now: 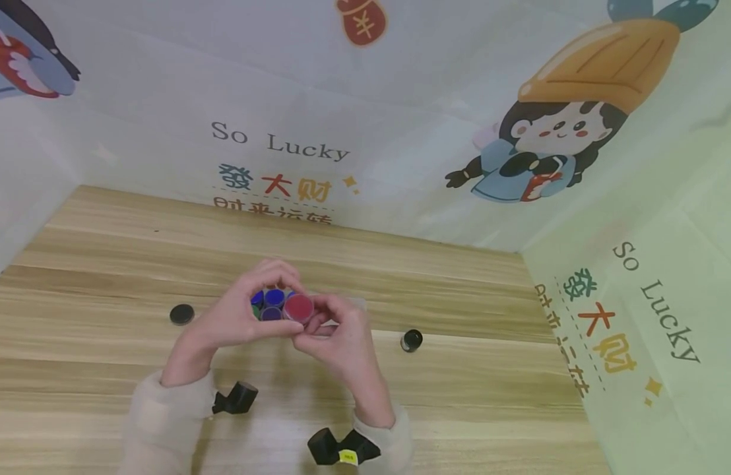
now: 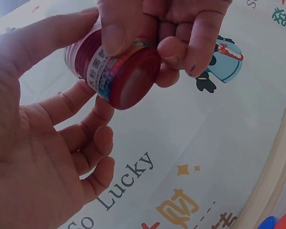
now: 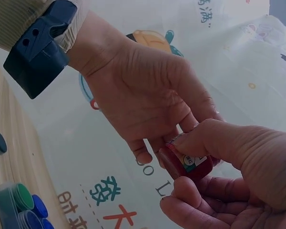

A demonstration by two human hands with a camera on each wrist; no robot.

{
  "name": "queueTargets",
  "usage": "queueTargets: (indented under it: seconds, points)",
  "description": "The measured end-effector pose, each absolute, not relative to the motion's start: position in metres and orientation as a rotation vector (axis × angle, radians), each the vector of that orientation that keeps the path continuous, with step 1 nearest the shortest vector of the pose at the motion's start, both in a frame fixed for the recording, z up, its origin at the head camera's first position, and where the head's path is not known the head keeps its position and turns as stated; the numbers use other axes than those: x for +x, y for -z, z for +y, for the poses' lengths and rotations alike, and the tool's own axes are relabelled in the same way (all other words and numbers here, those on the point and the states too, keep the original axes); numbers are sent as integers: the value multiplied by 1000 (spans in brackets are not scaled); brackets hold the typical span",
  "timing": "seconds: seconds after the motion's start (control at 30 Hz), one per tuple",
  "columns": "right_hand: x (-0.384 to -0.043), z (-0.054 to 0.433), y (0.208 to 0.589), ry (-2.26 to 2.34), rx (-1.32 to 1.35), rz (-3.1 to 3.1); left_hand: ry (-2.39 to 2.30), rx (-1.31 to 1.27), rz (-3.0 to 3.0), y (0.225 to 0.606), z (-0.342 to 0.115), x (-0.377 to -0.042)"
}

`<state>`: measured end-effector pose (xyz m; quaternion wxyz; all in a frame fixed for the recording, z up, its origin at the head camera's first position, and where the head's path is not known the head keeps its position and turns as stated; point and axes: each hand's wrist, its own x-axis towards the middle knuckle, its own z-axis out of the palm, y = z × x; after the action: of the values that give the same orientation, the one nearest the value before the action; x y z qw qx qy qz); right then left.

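Both hands are raised in front of the person, holding a small round jar of red paint (image 1: 299,309). In the left wrist view, the thumb and fingers of the left hand (image 1: 231,313) pinch one end of the jar (image 2: 133,78). The thumb of the right hand (image 1: 338,336) lies across its printed label, and the right fingers curl close by. The jar is tilted, its flat red end towards the left wrist camera. From the right wrist view, the right hand (image 3: 257,157) grips the labelled side, and the left hand (image 3: 143,90) reaches in from above.
Beneath the hands, a clear tray (image 3: 5,205) holds several jars with blue and green tops, partly hidden from the head view. A black round cap (image 1: 181,314) lies to the left; a small black-topped jar (image 1: 412,340) is right. Printed cloth (image 1: 401,145) surrounds the wooden table (image 1: 478,402).
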<state>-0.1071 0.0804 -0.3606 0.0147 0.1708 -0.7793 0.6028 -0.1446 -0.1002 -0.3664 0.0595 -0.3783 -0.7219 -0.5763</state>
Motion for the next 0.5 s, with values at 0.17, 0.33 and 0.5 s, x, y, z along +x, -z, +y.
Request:
queueTargets:
  seconds: [0.17, 0.33, 0.5]
  points:
    - [-107, 81, 363, -1839, 540, -2429, 1736, -1097, -2186, 367, -99, -143]
    - [-108, 80, 365, -1788, 563, -2438, 1719, -1063, -2162, 367, -97, -142]
    - [-108, 83, 368, -1739, 508, -2474, 1704, -995, -2141, 368, -103, -140]
